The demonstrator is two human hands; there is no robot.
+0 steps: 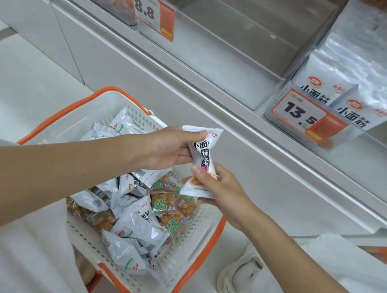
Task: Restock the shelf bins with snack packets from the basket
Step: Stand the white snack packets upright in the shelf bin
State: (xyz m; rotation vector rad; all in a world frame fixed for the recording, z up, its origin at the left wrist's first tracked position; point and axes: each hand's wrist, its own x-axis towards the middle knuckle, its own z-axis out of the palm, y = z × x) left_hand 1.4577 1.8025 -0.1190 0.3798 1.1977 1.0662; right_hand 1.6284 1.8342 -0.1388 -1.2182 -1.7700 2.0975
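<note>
Directly over the basket (182, 260), the left grip (169, 147) pinches the far end of a snack packet (203, 153); the right grip (220, 192) pinches its near end, the middle shelf bin (213, 72) beyond.

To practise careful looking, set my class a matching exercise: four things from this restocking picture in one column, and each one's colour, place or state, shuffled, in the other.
1 snack packet
2 basket
3 13.5 price tag
4 middle shelf bin

A orange rim
B no packets inside
C held by left hand and right hand
D in front of the white bags

Pairs: 1-C, 2-A, 3-D, 4-B
</note>
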